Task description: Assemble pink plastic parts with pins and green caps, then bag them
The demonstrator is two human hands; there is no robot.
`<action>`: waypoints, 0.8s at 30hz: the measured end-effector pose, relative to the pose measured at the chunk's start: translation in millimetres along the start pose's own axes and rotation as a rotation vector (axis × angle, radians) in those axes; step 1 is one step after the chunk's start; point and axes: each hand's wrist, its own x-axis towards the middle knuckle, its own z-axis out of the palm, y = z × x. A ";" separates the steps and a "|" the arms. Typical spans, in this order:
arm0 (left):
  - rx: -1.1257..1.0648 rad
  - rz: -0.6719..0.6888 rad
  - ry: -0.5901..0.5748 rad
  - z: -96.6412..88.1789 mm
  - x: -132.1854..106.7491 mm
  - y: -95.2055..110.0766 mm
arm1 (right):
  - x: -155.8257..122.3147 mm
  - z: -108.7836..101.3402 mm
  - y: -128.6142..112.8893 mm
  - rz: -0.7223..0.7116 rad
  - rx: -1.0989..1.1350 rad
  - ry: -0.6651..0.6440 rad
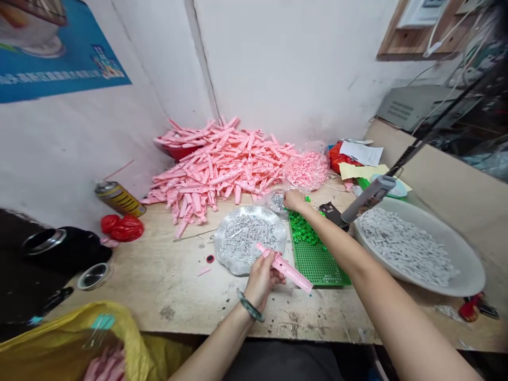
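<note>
The left hand (262,278) is closed around one end of a long pink plastic piece (286,268). This piece lies across the front of the person, and its long axis goes from the hand toward the lower right. The left hand holds it, so this hand is much nearer than the right hand (294,200), which is well apart and further forward. The right hand has its fingers curled down on a small clear bag of silver parts (278,202), but I cannot tell if it grips something. Between the hands lie a wider clear bag of silver pins (249,239) and a green perforated board (317,264). Further out on the worn wooden table (166,312), a heap of pink plastic pieces (214,169) lies in the corner, and a white basin of pale parts (413,248) stands on the right.
</note>
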 end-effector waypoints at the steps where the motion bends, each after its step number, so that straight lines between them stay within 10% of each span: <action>1: -0.005 0.008 0.028 -4.4 2.3 2.0 | 1.9 4.3 2.0 -0.009 -0.015 -0.002; 24: -0.017 0.012 0.136 -13.5 26.9 10.2 | 3.7 20.6 2.5 -0.084 0.031 0.070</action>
